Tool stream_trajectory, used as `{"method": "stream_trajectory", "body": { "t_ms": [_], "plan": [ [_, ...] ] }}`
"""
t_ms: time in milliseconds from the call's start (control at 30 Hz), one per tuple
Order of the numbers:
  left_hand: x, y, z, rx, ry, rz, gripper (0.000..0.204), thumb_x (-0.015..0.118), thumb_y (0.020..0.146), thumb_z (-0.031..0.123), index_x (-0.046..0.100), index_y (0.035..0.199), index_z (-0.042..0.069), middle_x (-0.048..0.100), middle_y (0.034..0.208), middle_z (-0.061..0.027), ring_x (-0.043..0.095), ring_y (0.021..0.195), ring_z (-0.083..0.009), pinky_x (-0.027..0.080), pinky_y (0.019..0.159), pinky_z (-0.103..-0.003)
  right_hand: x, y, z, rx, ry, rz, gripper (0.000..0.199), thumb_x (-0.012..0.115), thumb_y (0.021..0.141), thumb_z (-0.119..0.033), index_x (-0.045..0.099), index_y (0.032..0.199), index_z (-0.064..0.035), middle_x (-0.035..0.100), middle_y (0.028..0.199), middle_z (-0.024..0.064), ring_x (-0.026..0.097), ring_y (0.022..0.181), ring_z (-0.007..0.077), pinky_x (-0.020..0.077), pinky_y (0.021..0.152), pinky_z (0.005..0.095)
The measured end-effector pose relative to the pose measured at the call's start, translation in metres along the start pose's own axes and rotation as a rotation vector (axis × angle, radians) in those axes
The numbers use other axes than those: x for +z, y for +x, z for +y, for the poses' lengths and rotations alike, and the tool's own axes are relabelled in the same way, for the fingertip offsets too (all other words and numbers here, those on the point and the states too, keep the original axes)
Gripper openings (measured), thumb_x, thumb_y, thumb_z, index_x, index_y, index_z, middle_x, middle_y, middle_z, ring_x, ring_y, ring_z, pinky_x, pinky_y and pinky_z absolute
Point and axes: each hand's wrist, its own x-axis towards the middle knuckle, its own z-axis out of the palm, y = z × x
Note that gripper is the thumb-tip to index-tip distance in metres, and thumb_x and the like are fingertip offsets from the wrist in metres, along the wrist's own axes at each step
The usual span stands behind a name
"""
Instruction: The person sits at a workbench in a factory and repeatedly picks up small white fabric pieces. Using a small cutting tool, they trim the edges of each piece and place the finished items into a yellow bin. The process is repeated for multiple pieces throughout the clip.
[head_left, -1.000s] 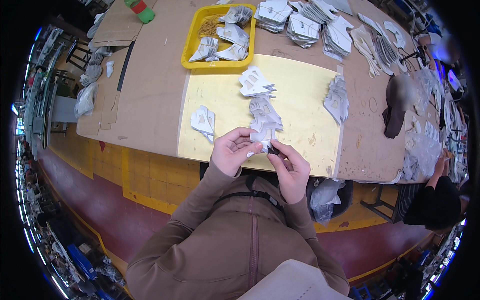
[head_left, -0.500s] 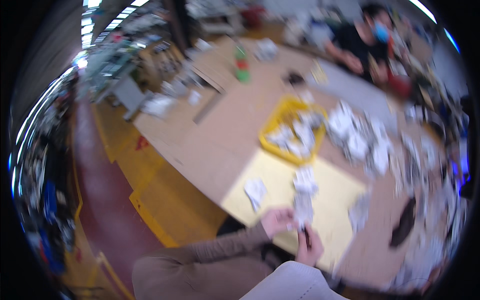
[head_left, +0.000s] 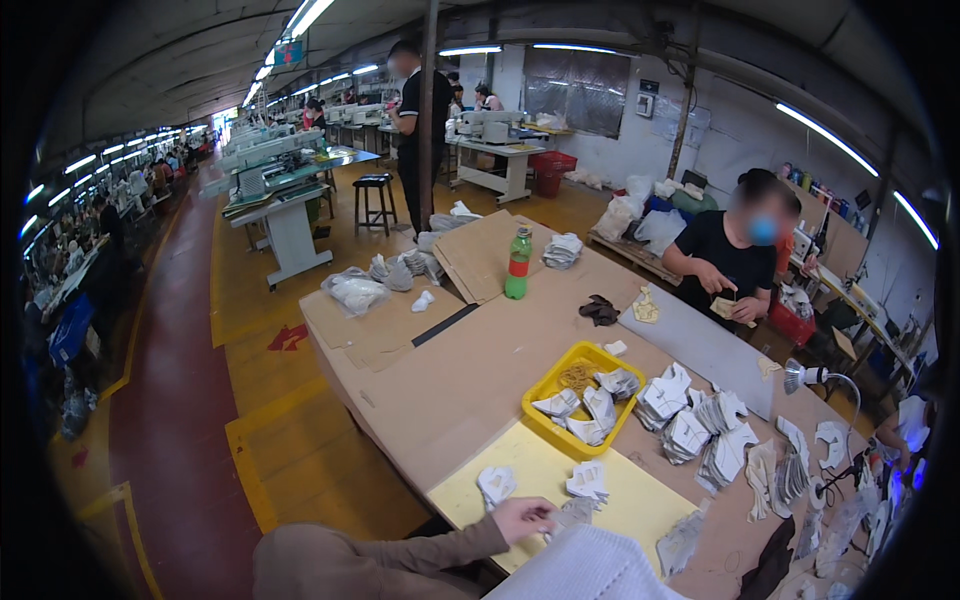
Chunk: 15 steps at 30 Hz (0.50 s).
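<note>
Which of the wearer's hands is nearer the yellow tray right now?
Left. The left hand rests on the yellow mat just below the yellow tray; the right hand is hidden behind white knit fabric.

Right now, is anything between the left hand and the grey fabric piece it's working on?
Nothing visible does. The left hand is already on the grey fabric piece, over the yellow mat. The right hand is hidden behind a white knitted thing at the bottom edge.

Left hand [head_left: 522, 519] on grey piece [head_left: 574, 513]
</note>
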Motion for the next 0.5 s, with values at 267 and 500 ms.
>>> {"method": "stream_trajectory", "body": {
  "t_ms": [267, 500],
  "plan": [
    [-0.079, 0.007, -0.004, -0.092, 0.748, 0.294, 0.022, 0.071, 0.086, 0.016, 0.069, 0.105, 0.004, 0.067, 0.092, -0.0095, 0.065, 0.081, -0.0182, 0.054, 0.079, -0.032, -0.006, -0.001, 0.008, 0.018, 0.002, -0.005, 0.028, 0.065, 0.084, 0.005, 0.066, 0.113, 0.0052, 0.063, 0.081, 0.0111, 0.056, 0.068, 0.0168, 0.0455, 0.062, 0.029],
    [-0.076, 0.015, -0.018, 0.281, 0.946, 0.592, 0.021, 0.072, 0.082, 0.018, 0.069, 0.101, 0.009, 0.06, 0.098, -0.0114, 0.058, 0.098, -0.0288, 0.047, 0.091, -0.039, -0.01, -0.002, 0.012, 0.024, 0.005, -0.014, 0.029, 0.065, 0.084, 0.005, 0.066, 0.113, 0.0049, 0.063, 0.081, 0.011, 0.056, 0.067, 0.0166, 0.0456, 0.062, 0.0287]
  ]
}}
